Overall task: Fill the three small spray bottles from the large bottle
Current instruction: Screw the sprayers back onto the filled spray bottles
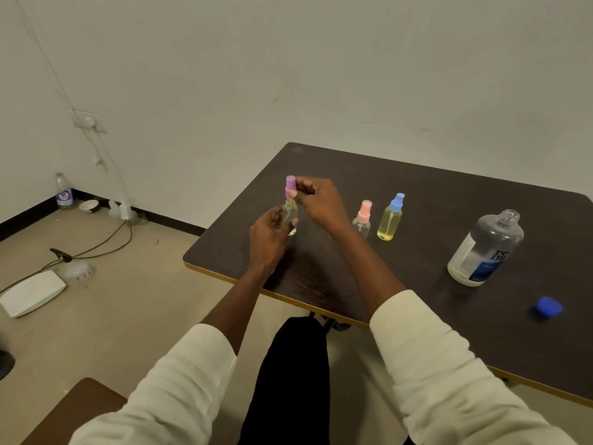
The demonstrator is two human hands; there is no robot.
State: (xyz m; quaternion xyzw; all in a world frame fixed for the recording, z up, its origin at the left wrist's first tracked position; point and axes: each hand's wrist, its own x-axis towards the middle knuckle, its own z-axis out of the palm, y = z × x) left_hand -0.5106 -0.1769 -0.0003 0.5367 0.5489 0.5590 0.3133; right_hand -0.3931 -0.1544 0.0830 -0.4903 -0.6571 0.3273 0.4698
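Above the surface's (pixel 417 200) near-left corner, the left hand (pixel 269 232) grips a small spray bottle (pixel 289 216) upright while the right hand (pixel 316 199) pinches its purple spray top (pixel 290 186) directly overhead — both aligned on one vertical axis.

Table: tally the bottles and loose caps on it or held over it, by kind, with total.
Small spray bottles: 3, purple-topped, pink-topped, blue-topped
Large bottle: 1
Loose blue cap: 1
Total: 5
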